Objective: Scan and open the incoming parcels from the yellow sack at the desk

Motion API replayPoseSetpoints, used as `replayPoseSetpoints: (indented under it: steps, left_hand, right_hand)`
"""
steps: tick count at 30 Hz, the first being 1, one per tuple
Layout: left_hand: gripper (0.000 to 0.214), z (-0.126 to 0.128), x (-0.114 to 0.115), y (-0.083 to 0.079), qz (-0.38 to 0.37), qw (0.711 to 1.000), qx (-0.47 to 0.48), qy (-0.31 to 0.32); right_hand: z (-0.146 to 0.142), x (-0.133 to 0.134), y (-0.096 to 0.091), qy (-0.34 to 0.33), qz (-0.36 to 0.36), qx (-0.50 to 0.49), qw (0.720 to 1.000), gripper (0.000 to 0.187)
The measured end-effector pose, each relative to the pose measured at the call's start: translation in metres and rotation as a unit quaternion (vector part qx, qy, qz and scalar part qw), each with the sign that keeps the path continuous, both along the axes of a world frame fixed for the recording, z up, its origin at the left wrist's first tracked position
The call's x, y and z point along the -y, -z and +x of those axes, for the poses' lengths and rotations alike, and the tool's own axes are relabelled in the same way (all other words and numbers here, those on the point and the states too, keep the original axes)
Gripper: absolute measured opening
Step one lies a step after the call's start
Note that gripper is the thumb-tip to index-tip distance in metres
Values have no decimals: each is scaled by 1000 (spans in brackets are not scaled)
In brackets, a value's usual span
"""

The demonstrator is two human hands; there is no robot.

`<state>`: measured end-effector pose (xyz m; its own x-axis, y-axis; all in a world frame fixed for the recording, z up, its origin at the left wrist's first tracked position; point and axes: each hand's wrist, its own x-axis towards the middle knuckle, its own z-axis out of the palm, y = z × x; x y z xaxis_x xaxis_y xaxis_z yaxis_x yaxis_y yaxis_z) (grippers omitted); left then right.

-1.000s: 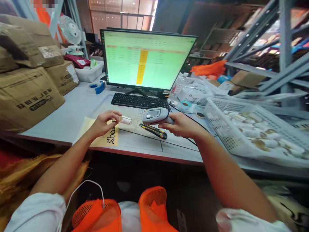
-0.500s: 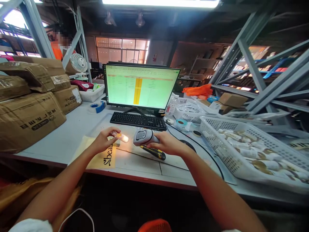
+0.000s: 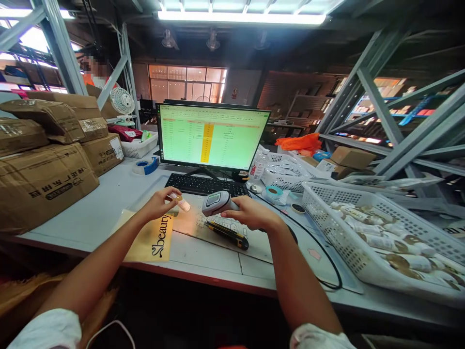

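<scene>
My left hand (image 3: 160, 202) pinches a small white bottle (image 3: 184, 205) with a gold-coloured cap, tilted above the desk. My right hand (image 3: 250, 212) is wrapped around the handle of a grey barcode scanner (image 3: 217, 201), whose head faces left toward the bottle. A faint reddish glow falls on the desk between them. Below the scanner lies a black and yellow utility knife (image 3: 228, 235). Under my left wrist rests a yellow bag (image 3: 152, 242) printed "beauty". Behind both hands is a black keyboard (image 3: 196, 185).
A monitor (image 3: 181, 140) showing a spreadsheet stands at the back. Cardboard boxes (image 3: 43, 179) are stacked on the left, near blue tape (image 3: 147, 166). To the right, a white basket (image 3: 348, 257) holds many similar bottles. A black cable (image 3: 308, 228) crosses the desk. A person (image 3: 96, 68) is in the background.
The bright light on the bottle has faded to a dim reddish glow. The scanner has shifted slightly right and up from the knife. More text shows on the monitor. Both grips stay the same.
</scene>
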<state>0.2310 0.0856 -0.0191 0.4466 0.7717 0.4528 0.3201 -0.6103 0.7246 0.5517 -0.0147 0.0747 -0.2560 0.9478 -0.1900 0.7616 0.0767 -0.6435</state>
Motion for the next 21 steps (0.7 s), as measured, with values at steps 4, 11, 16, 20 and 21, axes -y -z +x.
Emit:
replayPoseSetpoints:
  steps: [4, 11, 16, 20, 21]
  left_hand:
    - [26, 3, -6, -3, 6, 1000, -25, -1]
    - [23, 20, -20, 7, 74, 994, -86, -9]
    - [53, 27, -22, 23, 87, 987, -133, -16]
    - [91, -18, 29, 36, 65, 977, -185, -86]
    - [90, -35, 47, 44, 53, 967, -230, -93]
  right_hand:
    - [7, -7, 9, 6, -4, -8, 1000, 49]
    - [18, -30, 43, -5, 139, 6, 990, 35]
    - [21, -36, 64, -14, 158, 9, 987, 30]
    - [19, -36, 70, -12, 170, 31, 985, 32]
    - [18, -36, 71, -10, 175, 43, 984, 32]
